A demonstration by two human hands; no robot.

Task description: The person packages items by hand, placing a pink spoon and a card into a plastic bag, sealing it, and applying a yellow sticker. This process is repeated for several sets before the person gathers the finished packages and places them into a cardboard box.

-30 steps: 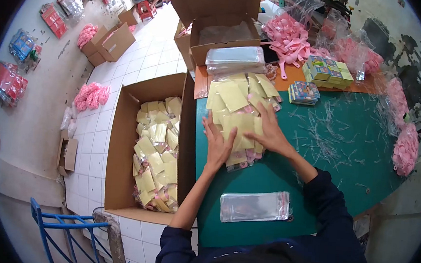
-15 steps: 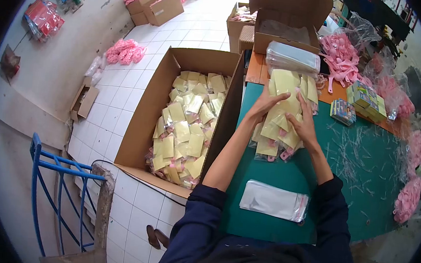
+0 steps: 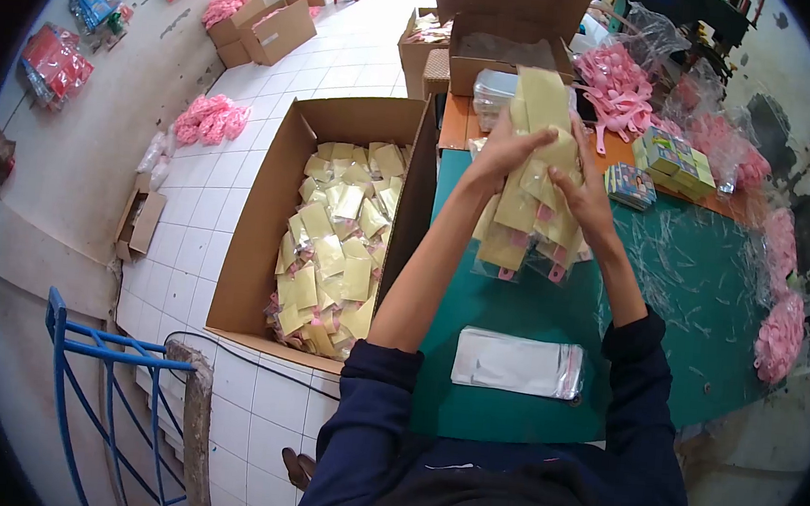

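Observation:
Between my two hands is a thick bundle of clear plastic packets with pale yellow cards (image 3: pixel 540 97), pink pieces showing at their lower ends. My left hand (image 3: pixel 506 154) grips the bundle's left side, thumb across the front. On the right side, my right hand (image 3: pixel 583 193) is closed round it, thumb also in front. The bundle is held over the green table top (image 3: pixel 486 307). A flat stack of clear plastic bags (image 3: pixel 515 363) lies nearer to me. Another stack of clear bags (image 3: pixel 494 93) sits behind the bundle, partly hidden.
Left of the table stands a large cardboard box (image 3: pixel 253 231) full of similar packets. An open carton (image 3: pixel 495 75) is at the table's far end. Pink plastic items (image 3: pixel 618 89), small card boxes (image 3: pixel 674 165) and plastic scraps (image 3: pixel 684 275) lie right. A blue metal frame (image 3: pixel 121 354) stands lower left.
Both hands have gathered the packets closer together and raised the bundle off the table. The camera view has shifted slightly, so the surroundings appear further left.

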